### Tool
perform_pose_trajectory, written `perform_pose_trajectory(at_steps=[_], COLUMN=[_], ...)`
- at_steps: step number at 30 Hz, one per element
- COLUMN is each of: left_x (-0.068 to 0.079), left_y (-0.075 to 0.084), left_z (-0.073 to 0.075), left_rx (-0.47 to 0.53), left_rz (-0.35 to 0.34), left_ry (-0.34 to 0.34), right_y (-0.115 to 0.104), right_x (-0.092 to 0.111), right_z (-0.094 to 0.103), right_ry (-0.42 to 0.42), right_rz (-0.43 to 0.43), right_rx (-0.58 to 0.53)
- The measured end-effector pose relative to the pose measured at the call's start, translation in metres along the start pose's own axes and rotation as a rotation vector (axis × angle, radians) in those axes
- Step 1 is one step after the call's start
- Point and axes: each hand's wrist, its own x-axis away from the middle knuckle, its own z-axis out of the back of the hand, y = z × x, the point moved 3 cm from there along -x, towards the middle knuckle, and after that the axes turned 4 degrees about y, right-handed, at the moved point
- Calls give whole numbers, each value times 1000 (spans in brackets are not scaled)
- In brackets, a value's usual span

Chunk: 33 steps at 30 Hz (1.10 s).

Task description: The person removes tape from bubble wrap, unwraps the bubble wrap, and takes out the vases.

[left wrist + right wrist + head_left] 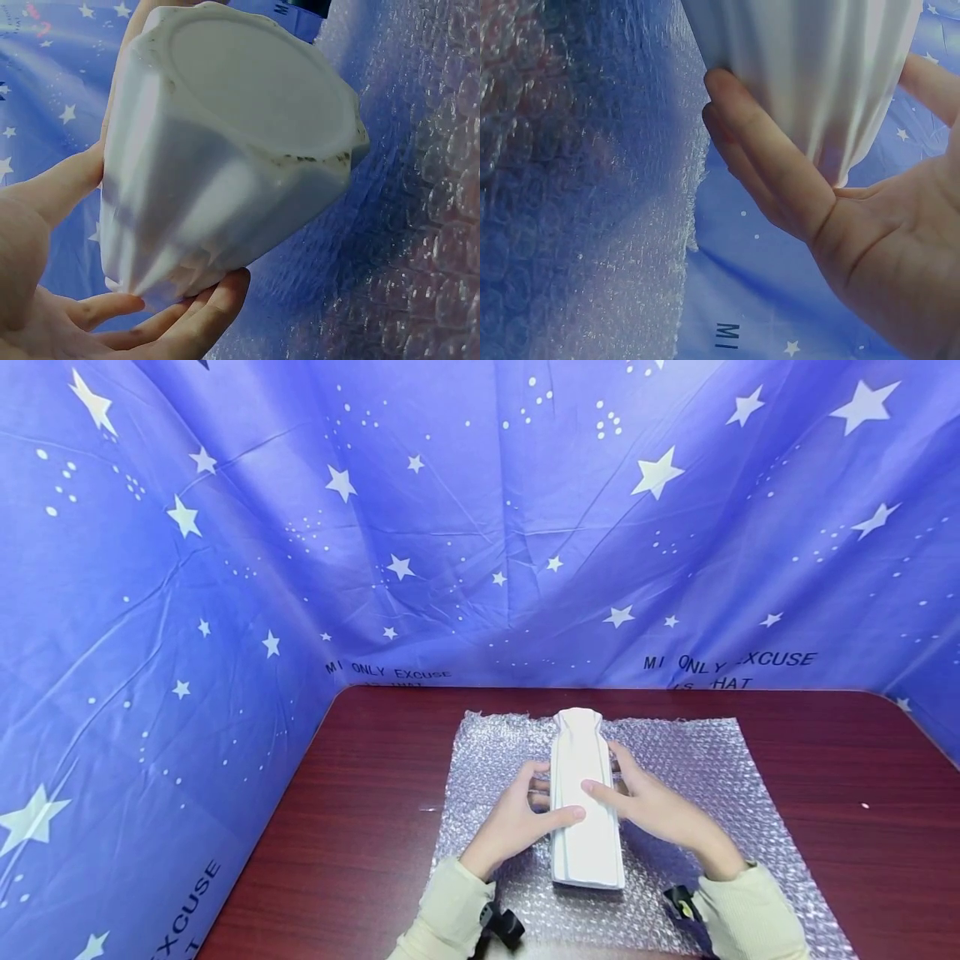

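A white fluted ceramic vase point(588, 856) lies lengthwise between both hands, its narrow neck pointing away and its base toward the person. My left hand point(513, 818) grips the left side, thumb over the top and fingers curled underneath. From the right, my right hand point(663, 810) holds it the same way, thumb on top and fingers round the underside. In the left wrist view the vase point(180, 180) shows a flat round base with small brown marks along its scalloped edge. The right wrist view shows its ribbed side point(810, 67) against the fingers.
A sheet of bubble wrap point(690, 760) is spread on the dark red wooden table point(360, 810), beneath the vase and hands. Blue curtains with white stars point(450, 510) hang behind and at the left. A small white speck point(865, 806) lies on the table at the right.
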Motion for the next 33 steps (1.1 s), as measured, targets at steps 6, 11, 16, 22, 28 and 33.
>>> perform_pose_trajectory(at_steps=[6,11,16,22,28,33], left_x=[0,1,2,3,3,4], left_y=[4,6,9,14,18,20], left_z=[1,2,5,10,13,16], left_rx=[15,30,50,75,39,13], left_rz=[-28,-26,-41,-70,-86,-86], left_ry=[12,32,71,97,118,154], right_y=[-3,-6,-11,-16,-20,-22], right_x=[0,1,-1,-3,-4,-8], right_z=[1,1,1,-1,-2,-4], right_ry=[39,77,113,159,178,179], right_rz=[23,48,68,54,34,61], right_rx=[30,25,11,19,7,-4])
